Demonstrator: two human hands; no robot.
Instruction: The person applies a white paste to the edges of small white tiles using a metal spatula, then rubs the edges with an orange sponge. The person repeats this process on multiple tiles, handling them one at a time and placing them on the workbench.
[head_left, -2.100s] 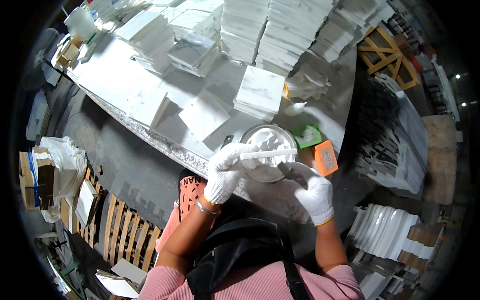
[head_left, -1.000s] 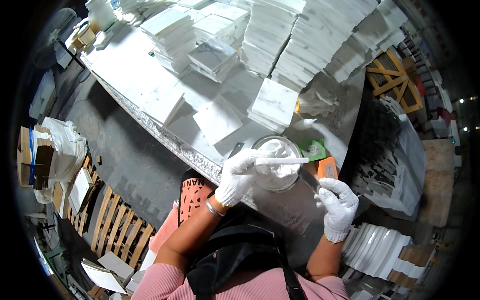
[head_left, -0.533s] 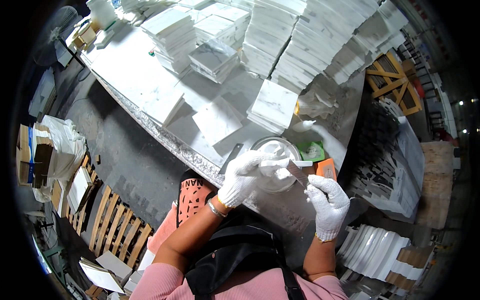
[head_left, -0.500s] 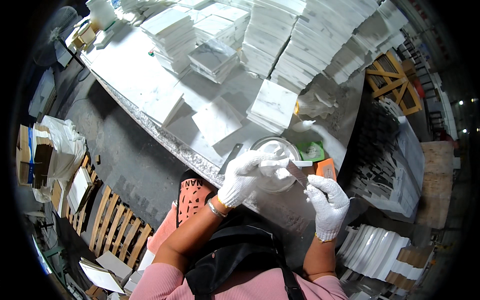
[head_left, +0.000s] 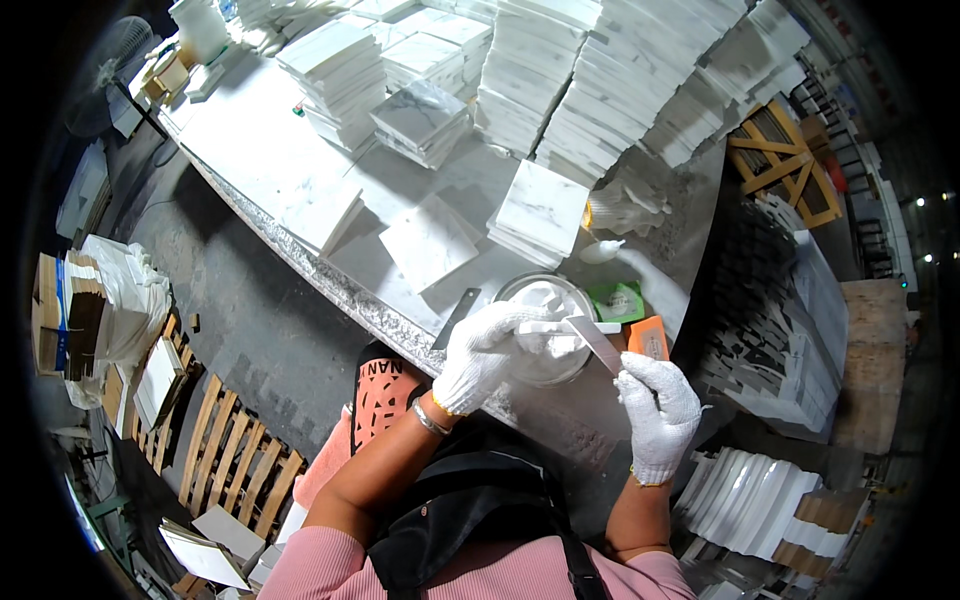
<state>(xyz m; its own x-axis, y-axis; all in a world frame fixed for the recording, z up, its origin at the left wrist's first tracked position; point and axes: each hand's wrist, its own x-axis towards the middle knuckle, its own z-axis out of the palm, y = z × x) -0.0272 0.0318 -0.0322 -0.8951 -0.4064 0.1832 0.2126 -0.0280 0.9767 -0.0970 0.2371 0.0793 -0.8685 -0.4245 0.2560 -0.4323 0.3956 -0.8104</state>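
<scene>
My left hand (head_left: 480,352), in a white knit glove, grips a narrow white tile strip (head_left: 540,328) by its end. My gloved right hand (head_left: 658,415) pinches a thin, flat greyish blade-like strip (head_left: 600,350), whose exact kind I cannot make out. The blade's far end lies across the white strip, touching or just in front of it. Beneath both is a round, clear-rimmed tub (head_left: 588,368) with white material inside. A green block (head_left: 617,300) and an orange block (head_left: 649,338) sit right of the tub. A flat grey scraper-like piece (head_left: 457,318) lies left of it.
Several stacks of white marbled tiles (head_left: 540,212) stand on the dusty table (head_left: 300,190). One tile (head_left: 428,245) lies toward the middle. A small white squeeze bottle (head_left: 601,251) and a crumpled glove (head_left: 630,205) are at right. Wooden pallets (head_left: 235,450) are on the floor at left.
The blade in my right hand has tilted and slid up and left along the white strip, showing a paler face. My left hand stays nearly still.
</scene>
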